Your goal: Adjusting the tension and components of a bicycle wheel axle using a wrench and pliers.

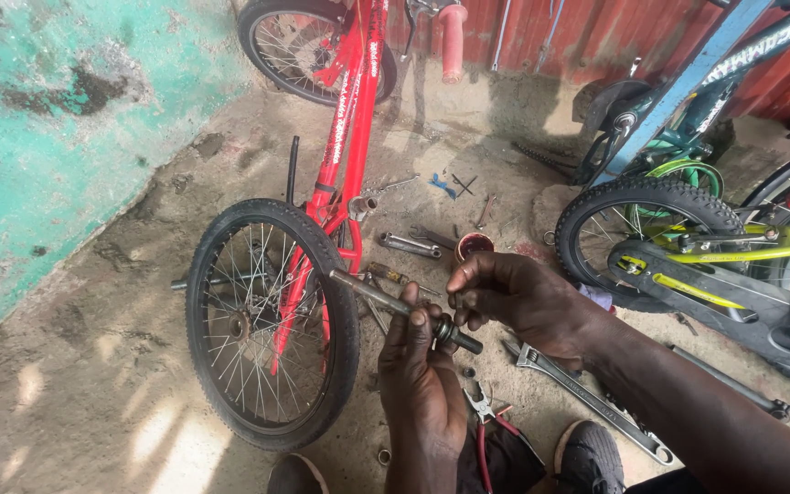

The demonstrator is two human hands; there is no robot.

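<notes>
On dirt floor (93, 366), both hands grip a metal axle (395, 304).

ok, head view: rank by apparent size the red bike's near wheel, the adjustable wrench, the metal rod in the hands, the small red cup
1. Wheel
2. Wrench and rod: similar apparent length; the rod is nearer the camera, so unranked
3. Cup, smallest, also farthest

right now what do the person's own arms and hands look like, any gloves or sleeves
Both are bare: no gloves, no sleeves, no watch or rings visible. The left hand and right hand have smudged fingers. The right forearm is uncovered to the frame edge.
</notes>
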